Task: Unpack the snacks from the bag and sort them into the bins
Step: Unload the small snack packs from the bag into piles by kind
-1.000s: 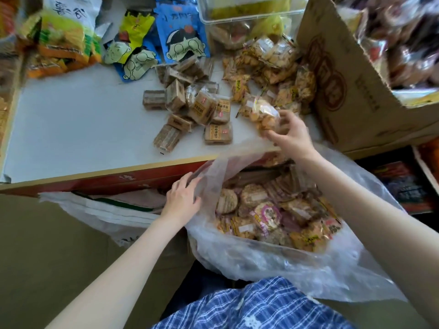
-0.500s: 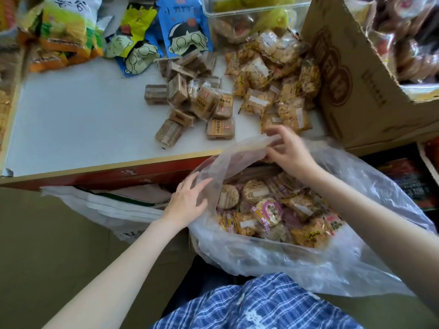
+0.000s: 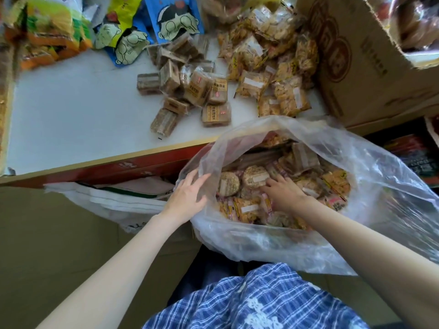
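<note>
**Q.** What does the head view show at this step?

**A.** The clear plastic bag [image 3: 308,238] sits open below the edge of the white surface [image 3: 71,119], still well filled with wrapped snacks. The left hand [image 3: 187,198] lies on the bag's near rim, its grip spread, fingers straight against the film. The right hand [image 3: 282,193] is inside the bag, fingers bent down among the packets beside a round cake packet [image 3: 254,178]; whether it has yet closed on one cannot be told.

**Q.** Where do the unpacked snacks lie?

**A.** On the surface, in two groups: brown square packets [image 3: 190,91] to the left, yellow crisp packets [image 3: 273,74] to the right, next to a cardboard box [image 3: 356,62].

**Q.** How is the step best done?

**A.** Probably by keeping the left hand pressing the rim outward so the mouth stays wide, and taking only one kind per reach, from the top layer. Slippery wrappers favour a small handful. Lift clear of the film before crossing to the matching group, lest the bag drag or tip.
</note>
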